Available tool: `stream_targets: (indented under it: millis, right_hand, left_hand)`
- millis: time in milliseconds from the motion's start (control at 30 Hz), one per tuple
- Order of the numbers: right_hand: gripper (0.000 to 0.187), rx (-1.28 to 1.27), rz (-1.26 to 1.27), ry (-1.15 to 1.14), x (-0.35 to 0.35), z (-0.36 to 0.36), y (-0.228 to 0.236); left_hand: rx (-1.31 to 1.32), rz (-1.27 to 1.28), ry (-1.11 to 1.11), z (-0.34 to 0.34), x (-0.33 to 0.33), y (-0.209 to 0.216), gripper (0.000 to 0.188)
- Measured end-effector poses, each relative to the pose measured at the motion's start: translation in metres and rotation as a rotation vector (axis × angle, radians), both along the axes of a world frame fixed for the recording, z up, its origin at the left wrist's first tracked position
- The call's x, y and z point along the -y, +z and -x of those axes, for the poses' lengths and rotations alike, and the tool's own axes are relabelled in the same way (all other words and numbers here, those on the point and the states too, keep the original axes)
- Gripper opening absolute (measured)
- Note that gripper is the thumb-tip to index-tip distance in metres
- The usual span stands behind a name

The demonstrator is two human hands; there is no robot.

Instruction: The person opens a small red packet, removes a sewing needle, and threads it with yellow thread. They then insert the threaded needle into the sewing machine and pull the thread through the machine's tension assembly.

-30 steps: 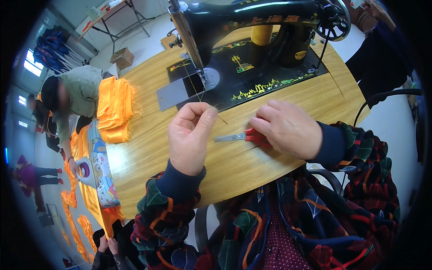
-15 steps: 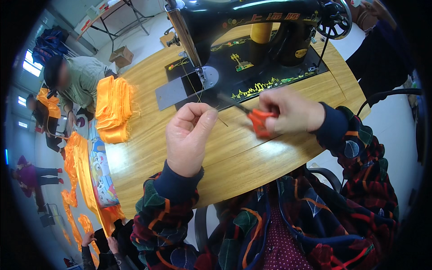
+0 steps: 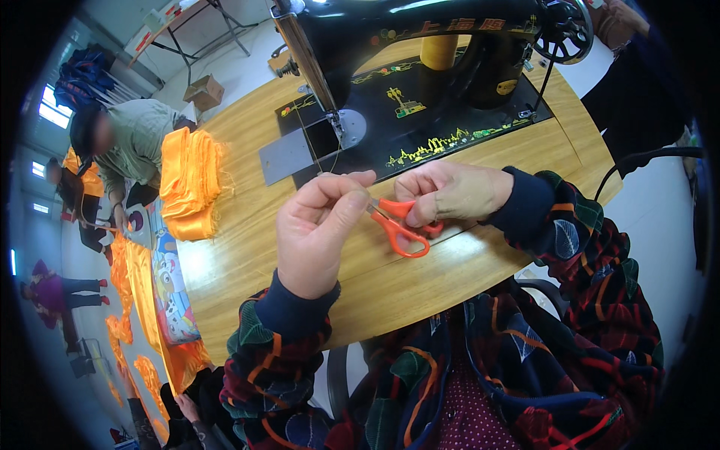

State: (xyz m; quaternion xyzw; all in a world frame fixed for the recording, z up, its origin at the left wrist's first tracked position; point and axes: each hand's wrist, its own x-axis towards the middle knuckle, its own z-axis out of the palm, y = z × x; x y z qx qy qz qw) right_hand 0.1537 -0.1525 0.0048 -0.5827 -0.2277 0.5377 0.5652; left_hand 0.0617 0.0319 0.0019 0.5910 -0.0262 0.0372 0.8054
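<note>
Just in front of the sewing machine's needle, my left hand is closed in a pinch. A thin thread runs down from the machine to its fingertips. My right hand grips a pair of scissors with orange handles, which hang partly below the fingers. The scissors' metal end meets the left thumb and fingertips, and most of the blades are hidden there. The black sewing machine stands over its decorated black bed, with a grey slide plate at the left.
A stack of folded orange cloth lies on the left of the wooden table. More orange cloth hangs past the left edge, where co-workers handle it. A cardboard box sits on the floor behind. A dark-clothed person stands at the right.
My right hand has moved left with the scissors, bringing their blade end to my left fingertips. The scissors have turned, and both orange handle loops now show. The left hand has hardly moved.
</note>
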Motion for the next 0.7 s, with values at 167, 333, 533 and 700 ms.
stream_targets:
  millis: [167, 333, 533, 700]
  right_hand:
    - [0.025, -0.372, -0.044, -0.079, 0.006, 0.006, 0.003]
    - [0.038, -0.779, -0.321, -0.038, 0.003, 0.007, -0.002]
    - [0.041, -0.883, -0.329, 0.013, 0.003, 0.014, -0.013]
    - [0.038, -0.816, -0.401, 0.052, 0.003, 0.016, -0.012]
  left_hand:
    - [0.031, 0.021, 0.011, 0.000, 0.000, 0.000, 0.008]
    - [0.072, 0.034, 0.035, -0.001, 0.001, -0.001, 0.007]
    - [0.138, 0.087, 0.028, -0.004, -0.001, -0.003, 0.005]
    - [0.180, 0.130, -0.022, -0.007, -0.002, -0.003, 0.005]
